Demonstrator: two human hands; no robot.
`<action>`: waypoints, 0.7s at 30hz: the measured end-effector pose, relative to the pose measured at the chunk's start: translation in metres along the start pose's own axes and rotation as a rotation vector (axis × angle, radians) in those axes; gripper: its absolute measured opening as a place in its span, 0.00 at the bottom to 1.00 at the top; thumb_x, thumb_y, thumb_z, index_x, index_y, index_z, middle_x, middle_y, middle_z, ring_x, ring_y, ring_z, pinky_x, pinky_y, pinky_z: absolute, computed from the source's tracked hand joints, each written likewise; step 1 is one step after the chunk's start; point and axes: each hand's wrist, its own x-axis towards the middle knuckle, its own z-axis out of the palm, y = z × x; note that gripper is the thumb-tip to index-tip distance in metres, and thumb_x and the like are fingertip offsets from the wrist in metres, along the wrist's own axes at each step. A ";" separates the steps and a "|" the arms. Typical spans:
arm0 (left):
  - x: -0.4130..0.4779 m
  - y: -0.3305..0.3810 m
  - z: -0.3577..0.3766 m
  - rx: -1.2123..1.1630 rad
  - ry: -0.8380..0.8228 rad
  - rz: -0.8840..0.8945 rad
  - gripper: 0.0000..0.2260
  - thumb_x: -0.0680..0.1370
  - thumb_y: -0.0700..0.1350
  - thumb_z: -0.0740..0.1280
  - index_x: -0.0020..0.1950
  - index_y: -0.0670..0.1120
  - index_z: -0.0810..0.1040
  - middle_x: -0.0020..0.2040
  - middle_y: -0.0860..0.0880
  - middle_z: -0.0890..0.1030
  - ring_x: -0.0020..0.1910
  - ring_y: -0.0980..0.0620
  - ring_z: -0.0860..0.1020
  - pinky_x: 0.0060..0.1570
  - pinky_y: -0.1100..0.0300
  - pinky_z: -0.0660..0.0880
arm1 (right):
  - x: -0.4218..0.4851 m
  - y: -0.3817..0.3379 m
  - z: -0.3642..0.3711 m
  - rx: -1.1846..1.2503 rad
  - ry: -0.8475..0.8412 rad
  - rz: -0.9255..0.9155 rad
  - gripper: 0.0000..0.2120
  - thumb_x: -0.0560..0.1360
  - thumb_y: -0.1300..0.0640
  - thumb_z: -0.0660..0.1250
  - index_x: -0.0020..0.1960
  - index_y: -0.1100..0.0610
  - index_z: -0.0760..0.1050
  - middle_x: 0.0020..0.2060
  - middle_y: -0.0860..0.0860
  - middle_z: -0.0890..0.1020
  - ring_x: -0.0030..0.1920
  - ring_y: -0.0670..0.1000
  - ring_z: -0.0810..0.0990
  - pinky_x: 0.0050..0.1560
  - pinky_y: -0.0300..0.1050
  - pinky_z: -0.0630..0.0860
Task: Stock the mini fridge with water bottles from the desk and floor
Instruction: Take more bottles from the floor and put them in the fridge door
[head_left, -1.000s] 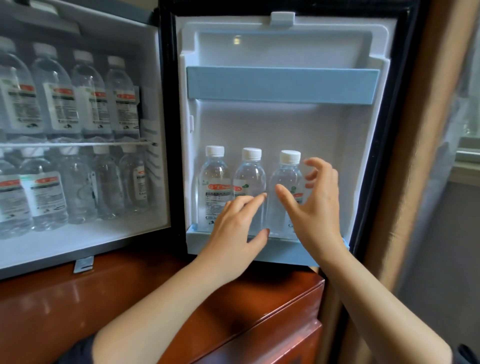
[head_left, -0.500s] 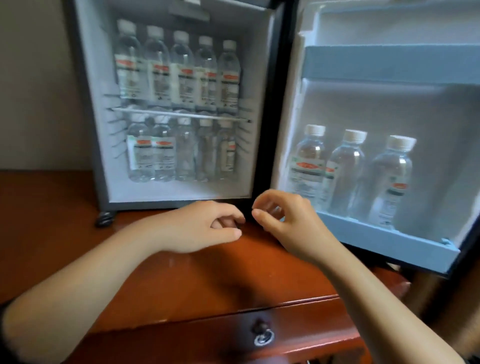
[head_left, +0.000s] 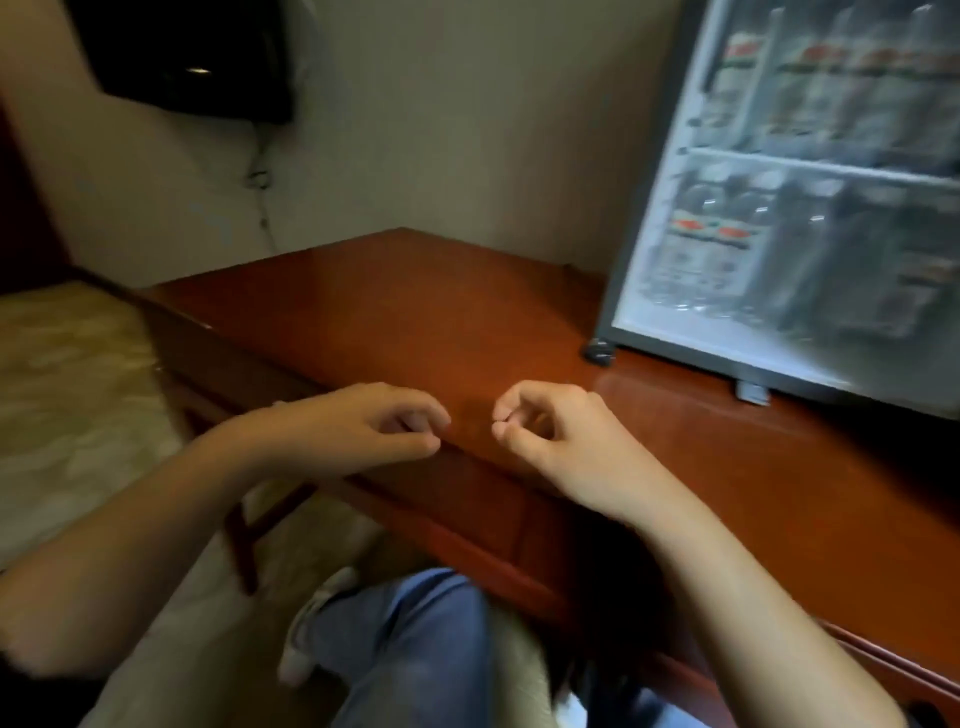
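Many bottles (head_left: 707, 248) — well right of fingers (head_left: 521, 401)

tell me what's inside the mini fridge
Water bottles stand in two tiers inside the mini fridge, above and below a wire shelf. Blur hides their count, and the picture's edge cuts off the right side.

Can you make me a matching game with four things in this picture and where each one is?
Things:
1. grey mini fridge
2. red-brown wooden desk
3. black screen on the wall
4. blue jeans leg

Places:
A. bottom middle
B. top left corner
C. far right, standing on the desk
D. across the middle

Pairs: 1-C, 2-D, 3-B, 4-A.
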 end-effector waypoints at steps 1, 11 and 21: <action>-0.012 -0.016 -0.003 -0.009 0.024 -0.044 0.14 0.77 0.56 0.61 0.63 0.59 0.72 0.58 0.60 0.76 0.56 0.62 0.75 0.58 0.59 0.74 | 0.010 -0.010 0.015 0.009 -0.050 -0.032 0.03 0.75 0.49 0.65 0.44 0.47 0.75 0.36 0.46 0.81 0.38 0.46 0.78 0.47 0.50 0.76; -0.152 -0.159 0.018 -0.304 0.383 -0.452 0.10 0.78 0.44 0.63 0.60 0.48 0.75 0.50 0.49 0.79 0.45 0.58 0.77 0.44 0.76 0.69 | 0.070 -0.096 0.193 0.141 -0.498 -0.183 0.03 0.75 0.50 0.66 0.46 0.49 0.77 0.40 0.47 0.81 0.43 0.50 0.81 0.50 0.53 0.77; -0.298 -0.292 0.115 -0.516 0.550 -1.054 0.12 0.79 0.48 0.62 0.60 0.46 0.75 0.43 0.50 0.79 0.43 0.52 0.77 0.37 0.71 0.69 | 0.070 -0.157 0.381 0.301 -0.960 -0.115 0.03 0.76 0.57 0.65 0.46 0.57 0.76 0.36 0.51 0.78 0.35 0.50 0.78 0.46 0.51 0.78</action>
